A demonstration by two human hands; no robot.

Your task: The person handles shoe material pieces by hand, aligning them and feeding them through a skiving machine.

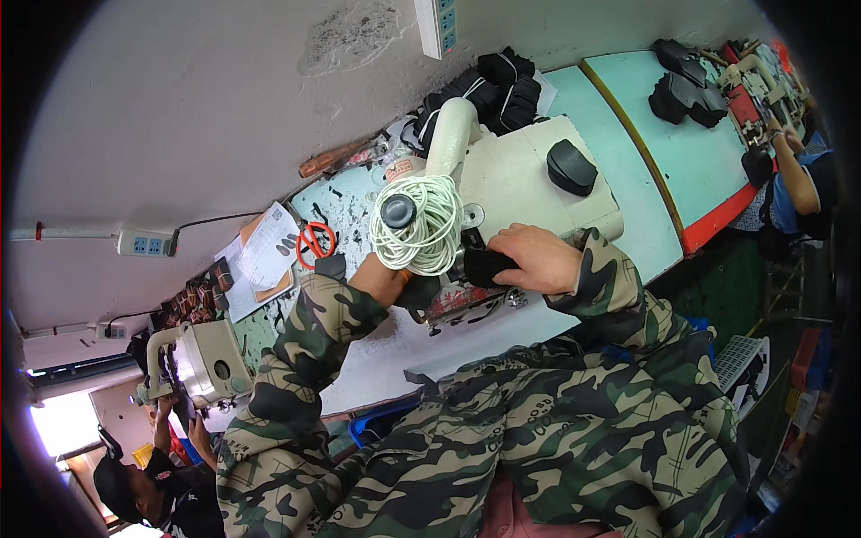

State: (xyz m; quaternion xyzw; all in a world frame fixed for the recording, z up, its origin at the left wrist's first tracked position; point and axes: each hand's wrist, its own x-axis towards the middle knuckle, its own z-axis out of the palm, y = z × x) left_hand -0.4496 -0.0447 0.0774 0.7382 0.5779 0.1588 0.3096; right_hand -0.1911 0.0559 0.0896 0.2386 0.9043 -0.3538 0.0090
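Note:
A cream industrial sewing-type machine (455, 130) stands before me, with a thick coil of pale cord (439, 229) around its head and a dark round knob (398, 211) on top. My right hand (538, 257) is closed over a black shaped piece (487, 266) at the machine's front, thumb and fingers pressed to it. My left hand (381, 280) reaches in below the coil, beside a black piece (419, 291); its fingers are hidden by the coil. Another black curved piece (571, 168) lies on the machine's cream bed (529, 170), right of the arm.
Red-handled scissors (314, 245), papers (262, 260) and dark scraps lie to the left. Black bundles (484, 90) are heaped behind the machine. Co-workers sit at machines far left (143, 484) and far right (803, 184). More black pieces (686, 94) rest on the right-hand table.

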